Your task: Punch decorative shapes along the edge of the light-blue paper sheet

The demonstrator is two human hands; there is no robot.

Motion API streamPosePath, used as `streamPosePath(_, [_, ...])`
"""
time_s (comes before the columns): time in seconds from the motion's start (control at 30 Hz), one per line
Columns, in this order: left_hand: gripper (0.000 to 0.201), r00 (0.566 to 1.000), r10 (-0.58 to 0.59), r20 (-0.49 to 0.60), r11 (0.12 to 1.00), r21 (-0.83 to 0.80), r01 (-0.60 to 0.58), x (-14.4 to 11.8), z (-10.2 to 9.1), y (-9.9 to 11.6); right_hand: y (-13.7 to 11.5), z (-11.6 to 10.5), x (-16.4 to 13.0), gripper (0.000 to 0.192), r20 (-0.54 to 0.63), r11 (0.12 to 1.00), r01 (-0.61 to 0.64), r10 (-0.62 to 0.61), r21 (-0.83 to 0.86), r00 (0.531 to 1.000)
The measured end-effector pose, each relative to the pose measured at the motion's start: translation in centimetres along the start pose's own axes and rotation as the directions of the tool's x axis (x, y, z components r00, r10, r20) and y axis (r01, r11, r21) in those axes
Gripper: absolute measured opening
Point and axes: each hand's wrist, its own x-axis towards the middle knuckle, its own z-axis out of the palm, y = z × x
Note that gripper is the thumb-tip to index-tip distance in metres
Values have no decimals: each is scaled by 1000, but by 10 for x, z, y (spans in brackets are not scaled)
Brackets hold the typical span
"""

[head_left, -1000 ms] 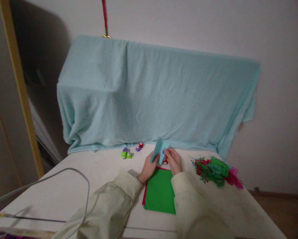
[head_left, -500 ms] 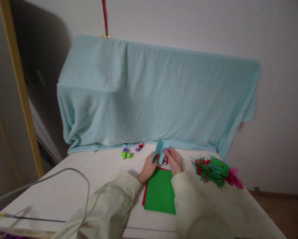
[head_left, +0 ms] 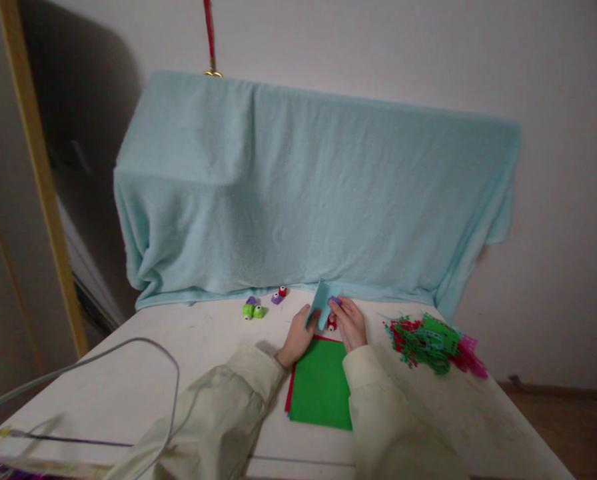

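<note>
My left hand (head_left: pixel 298 337) is closed on a folded sheet of light blue paper (head_left: pixel 320 303), gripping its left part above the table. The fold stands partly upright. With bent fingers my right hand (head_left: pixel 351 322) pinches a small purple piece (head_left: pixel 334 301) at the paper's right edge; whether the paper is inside it I cannot tell. Just below, between the hands, lies a red piece (head_left: pixel 332 323) with white eye-like spots, partly hidden. A stack of coloured paper, green sheet (head_left: pixel 322 387) on top and red edges showing, lies under my wrists.
Small green pieces (head_left: pixel 253 311) with eye-like spots sit to the left, near another purple one (head_left: pixel 277 299) and a red one (head_left: pixel 283 291). Cut, hole-filled paper scraps (head_left: pixel 428 341) lie right. A light blue cloth (head_left: pixel 318 200) hangs behind; a grey cable (head_left: pixel 176 373) loops at front left.
Almost nothing differs. My right fingers and the purple piece have shifted very slightly at the edge of the blue paper; my left hand keeps its place.
</note>
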Motion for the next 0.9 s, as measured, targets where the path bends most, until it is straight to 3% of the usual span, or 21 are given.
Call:
streamPosePath(0.33, [30, 998, -62, -14, 998, -8, 62, 0, -1, 9, -7, 3, -3, 36, 2, 1000, 25, -25, 10, 1000])
streamPosePath(0.9, [32, 999, -49, 20, 999, -21, 50, 0, 1, -1, -10, 4, -3, 39, 7, 999, -21, 21, 29, 1000])
